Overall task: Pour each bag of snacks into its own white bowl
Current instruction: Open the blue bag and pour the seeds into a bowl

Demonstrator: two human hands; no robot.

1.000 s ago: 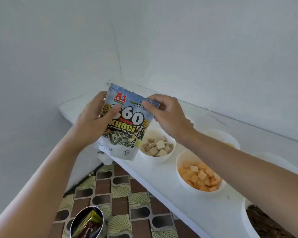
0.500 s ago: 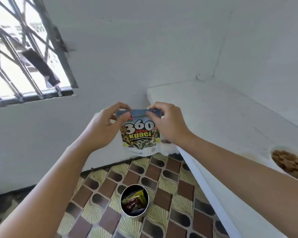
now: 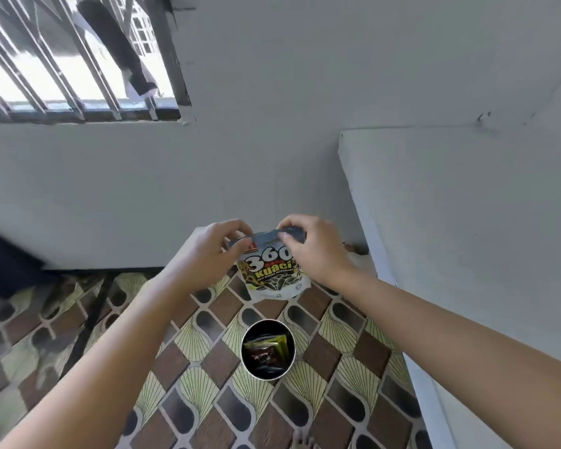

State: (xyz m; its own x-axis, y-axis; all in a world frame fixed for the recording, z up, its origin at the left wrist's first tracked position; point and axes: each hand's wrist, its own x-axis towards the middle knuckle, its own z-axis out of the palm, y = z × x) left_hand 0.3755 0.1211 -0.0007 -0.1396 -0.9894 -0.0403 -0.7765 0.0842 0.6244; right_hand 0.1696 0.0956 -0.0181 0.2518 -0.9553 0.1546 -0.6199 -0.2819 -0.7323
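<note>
Left hand [image 3: 208,252]: fingers curled, thumb and fingertips pinching the top left corner of the bag [image 3: 274,277].
Right hand [image 3: 316,251]: closed in a matching pinch on the bag's top right corner, knuckles raised.
Arms: both bare forearms reach forward from the lower corners and meet at the bag, wrists bent slightly inward.
Bag: a glossy foil pouch printed "360 Kuaci", with sunflower seeds pictured. It hangs upright from the two hands over the floor [image 3: 208,361], just left of the surface [image 3: 467,238].
Bin [image 3: 268,378]: round, shiny-rimmed and dark inside. It stands on the floor below the bag and holds yellow and dark wrappers.
Floor: tiles patterned in brown squares, dark ovals and pale ribbed fans.
Surface: a flat, matte white slab, its end face beside the right wrist.
Backdrop: a plain pale wall [image 3: 272,140]; a barred window [image 3: 78,59] at upper left.
</note>
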